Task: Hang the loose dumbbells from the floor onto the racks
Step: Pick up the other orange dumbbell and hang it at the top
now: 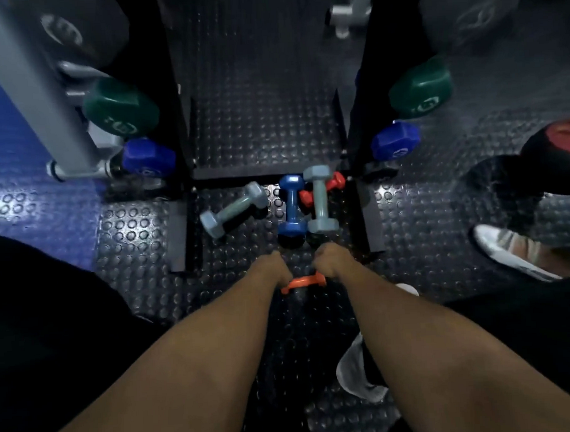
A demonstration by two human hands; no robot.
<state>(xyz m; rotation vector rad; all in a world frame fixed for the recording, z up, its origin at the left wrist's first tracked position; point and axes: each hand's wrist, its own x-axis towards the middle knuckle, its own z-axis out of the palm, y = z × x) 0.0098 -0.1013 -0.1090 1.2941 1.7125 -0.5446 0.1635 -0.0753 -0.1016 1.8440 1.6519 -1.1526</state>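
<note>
1. Low in the frame's centre, the left hand (274, 268) and right hand (331, 261) each grip an end of an orange dumbbell (303, 283).
2. Just above them on the floor (260, 125) lie a tilted grey dumbbell (233, 209), a blue dumbbell (292, 205), another grey one (320, 199) and a red dumbbell (321, 189).
3. Green dumbbells (122, 107) hang on racks (358, 82) at either side.

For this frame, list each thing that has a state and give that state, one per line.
Orange dumbbell: held at both ends, off the rack.
Left hand: grip curled round one end.
Right hand: grip curled round the other end.
Dark blue dumbbell: loose on the floor.
Two grey dumbbells: loose on the floor.
Red dumbbell: on the floor, partly hidden.
Green dumbbells: racked.
Blue racked dumbbells: racked.
</note>
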